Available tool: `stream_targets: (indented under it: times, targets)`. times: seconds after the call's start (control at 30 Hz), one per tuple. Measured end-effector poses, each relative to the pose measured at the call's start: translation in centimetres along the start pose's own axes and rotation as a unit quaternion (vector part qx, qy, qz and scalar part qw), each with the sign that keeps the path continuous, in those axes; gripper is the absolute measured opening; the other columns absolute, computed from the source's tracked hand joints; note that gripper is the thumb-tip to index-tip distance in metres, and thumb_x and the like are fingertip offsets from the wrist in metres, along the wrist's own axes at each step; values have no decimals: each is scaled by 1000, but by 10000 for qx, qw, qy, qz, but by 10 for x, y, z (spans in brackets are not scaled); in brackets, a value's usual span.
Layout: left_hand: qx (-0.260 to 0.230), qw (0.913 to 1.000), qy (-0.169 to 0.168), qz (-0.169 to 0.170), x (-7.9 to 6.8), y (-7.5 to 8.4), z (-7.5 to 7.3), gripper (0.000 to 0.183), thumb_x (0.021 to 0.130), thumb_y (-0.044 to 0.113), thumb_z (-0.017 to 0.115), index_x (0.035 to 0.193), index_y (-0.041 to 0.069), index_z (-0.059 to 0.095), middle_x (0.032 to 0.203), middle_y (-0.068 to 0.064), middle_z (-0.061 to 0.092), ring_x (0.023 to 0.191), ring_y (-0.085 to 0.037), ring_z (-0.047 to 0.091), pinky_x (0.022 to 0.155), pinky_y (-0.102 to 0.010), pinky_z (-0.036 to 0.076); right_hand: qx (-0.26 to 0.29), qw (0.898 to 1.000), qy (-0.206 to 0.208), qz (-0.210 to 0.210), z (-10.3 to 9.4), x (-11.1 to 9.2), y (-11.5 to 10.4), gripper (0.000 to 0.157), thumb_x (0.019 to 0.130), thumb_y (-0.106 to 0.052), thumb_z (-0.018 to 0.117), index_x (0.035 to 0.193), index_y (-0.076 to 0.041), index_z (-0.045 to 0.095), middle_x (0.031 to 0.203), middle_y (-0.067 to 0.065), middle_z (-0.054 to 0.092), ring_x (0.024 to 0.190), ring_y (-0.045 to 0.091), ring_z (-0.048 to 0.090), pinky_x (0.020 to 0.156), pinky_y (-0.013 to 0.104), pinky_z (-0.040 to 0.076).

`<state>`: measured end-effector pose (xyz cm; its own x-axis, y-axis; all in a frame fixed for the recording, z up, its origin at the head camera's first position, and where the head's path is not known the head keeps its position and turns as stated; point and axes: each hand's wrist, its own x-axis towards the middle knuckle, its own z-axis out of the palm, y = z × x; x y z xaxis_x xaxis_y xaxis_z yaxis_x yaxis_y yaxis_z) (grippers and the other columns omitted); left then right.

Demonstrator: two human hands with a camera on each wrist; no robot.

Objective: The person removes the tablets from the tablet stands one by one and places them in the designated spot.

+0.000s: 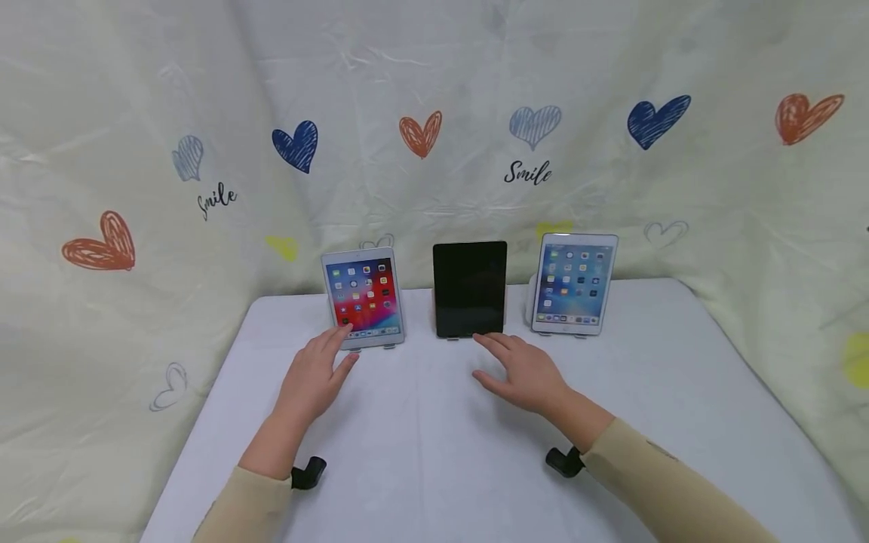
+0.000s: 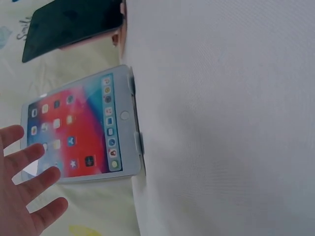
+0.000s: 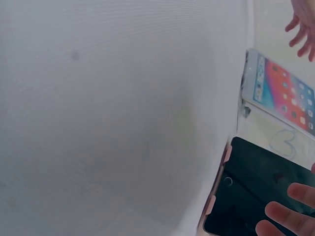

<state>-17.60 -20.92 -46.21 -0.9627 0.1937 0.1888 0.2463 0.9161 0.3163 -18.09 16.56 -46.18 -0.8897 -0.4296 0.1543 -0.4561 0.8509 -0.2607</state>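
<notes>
Three tablets stand propped on small stands along the back of the table. The left one (image 1: 366, 294) is white with a lit red and blue home screen; the middle one (image 1: 470, 286) is black with a dark screen; the right one (image 1: 575, 283) is white with a lit blue home screen. My left hand (image 1: 314, 377) hovers in front of the left tablet, fingers spread and holding nothing. My right hand (image 1: 526, 373) hovers before the middle tablet, its fingers extended and nothing in them. In the right wrist view, fingertips (image 3: 290, 216) overlap the dark tablet's screen.
A white cloth covers the table (image 1: 421, 452). Behind it hangs a pale curtain (image 1: 468, 68) printed with hearts and "Smile". Pink stand clips (image 3: 210, 204) hold the dark tablet's lower edge. Black wrist mounts (image 1: 308, 473) project under both forearms.
</notes>
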Motion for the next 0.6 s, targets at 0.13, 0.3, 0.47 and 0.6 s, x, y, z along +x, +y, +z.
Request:
stream_targets:
  times: [0.13, 0.3, 0.47, 0.6]
  targets:
    - [-19, 9997, -87, -221, 1, -5, -1, 69, 99, 56, 46, 155, 18, 33, 151, -15, 42, 139, -36, 36, 107, -60, 35, 54, 10000, 13, 35, 2, 7, -4, 66, 92, -56, 59, 149, -26, 46, 143, 4, 53, 127, 27, 53, 96, 51, 49]
    - [-68, 9993, -66, -354, 3, -9, -3, 66, 100, 50, 49, 155, 16, 34, 152, -17, 41, 140, -37, 36, 107, -60, 35, 130, 9998, -1, 151, 2, 15, -9, 67, 92, -59, 58, 150, -27, 45, 144, 4, 53, 128, 28, 53, 97, 51, 49]
    - [-186, 9987, -61, -474, 5, -12, -3, 68, 101, 54, 44, 155, 15, 32, 152, -18, 40, 139, -38, 36, 107, -60, 35, 226, 9993, -97, 271, 3, 23, -14, 67, 93, -60, 55, 150, -27, 44, 145, 5, 52, 130, 27, 51, 99, 52, 47]
    - [-173, 9985, -87, -518, 8, -14, -3, 72, 100, 60, 39, 156, 15, 31, 152, -18, 40, 139, -38, 36, 108, -60, 34, 286, 9985, -193, 419, 3, 29, -19, 66, 94, -61, 53, 150, -27, 45, 144, 5, 52, 131, 27, 50, 100, 51, 46]
